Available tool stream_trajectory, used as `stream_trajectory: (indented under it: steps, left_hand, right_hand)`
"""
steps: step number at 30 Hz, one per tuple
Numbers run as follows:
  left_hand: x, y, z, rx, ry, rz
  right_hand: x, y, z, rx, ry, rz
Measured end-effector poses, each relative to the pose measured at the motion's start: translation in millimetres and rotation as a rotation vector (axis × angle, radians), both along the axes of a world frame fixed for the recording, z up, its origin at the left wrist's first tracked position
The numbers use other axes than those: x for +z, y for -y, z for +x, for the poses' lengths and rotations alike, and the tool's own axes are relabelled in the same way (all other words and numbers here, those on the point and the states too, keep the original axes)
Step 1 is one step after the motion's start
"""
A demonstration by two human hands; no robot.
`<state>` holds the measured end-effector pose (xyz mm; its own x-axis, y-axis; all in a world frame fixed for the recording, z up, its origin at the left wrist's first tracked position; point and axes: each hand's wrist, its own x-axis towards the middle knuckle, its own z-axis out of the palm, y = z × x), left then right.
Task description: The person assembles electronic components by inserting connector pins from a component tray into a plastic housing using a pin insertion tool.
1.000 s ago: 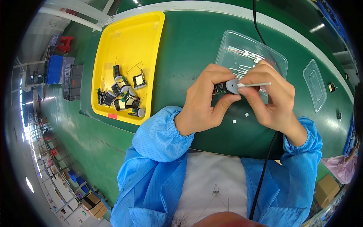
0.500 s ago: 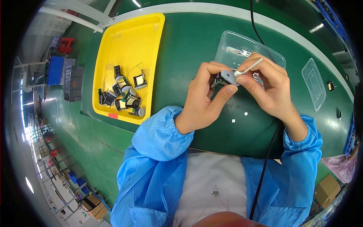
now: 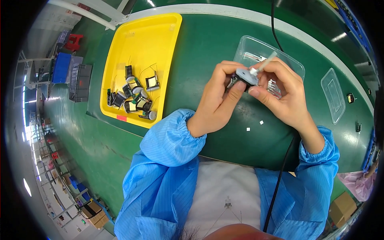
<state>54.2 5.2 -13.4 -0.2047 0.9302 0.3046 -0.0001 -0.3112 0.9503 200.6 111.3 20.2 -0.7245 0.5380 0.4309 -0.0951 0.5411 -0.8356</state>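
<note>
Near side: two small white square pieces (image 3: pixel 261 122) are lying on the green tabletop (image 3: pixel 224 146). Just beyond, the left hand (image 3: pixel 219 96) is clamping a rounded grey-and-black device (image 3: pixel 246 77) above it; the right hand (image 3: pixel 280 88) is curling at its edge beside a thin whitish stick (image 3: pixel 267 62), grip impossible to tell. Farther, a clear rectangular plastic box (image 3: pixel 247 45) is holding pale strips; leftward, a yellow plastic tray (image 3: pixel 146 36) is holding wired black parts (image 3: pixel 128 105).

On my table (image 3: pixel 200 48) the tray (image 3: pixel 146 36) lies left, parts (image 3: pixel 152 83) in its near end. Right of it, partly behind my right hand (image 3: pixel 286 90), is the box (image 3: pixel 256 43), holding what may be sticks (image 3: pixel 253 57); the lid (image 3: pixel 333 96) lies farther right. Two squares (image 3: pixel 248 129) lie nearer me.
</note>
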Motion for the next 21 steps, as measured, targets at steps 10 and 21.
stream_trajectory:
  steps: [10, 21]
  left_hand:
    - [22, 9, -10, 0.079, -0.307, 0.198]
    - [41, 81, -114, 0.51, -1.417, -0.478]
  right_hand:
    - [5, -13, 7, -0.065, -0.084, -0.008]
    - [-58, -267, 119, -0.753, 0.011, -0.414]
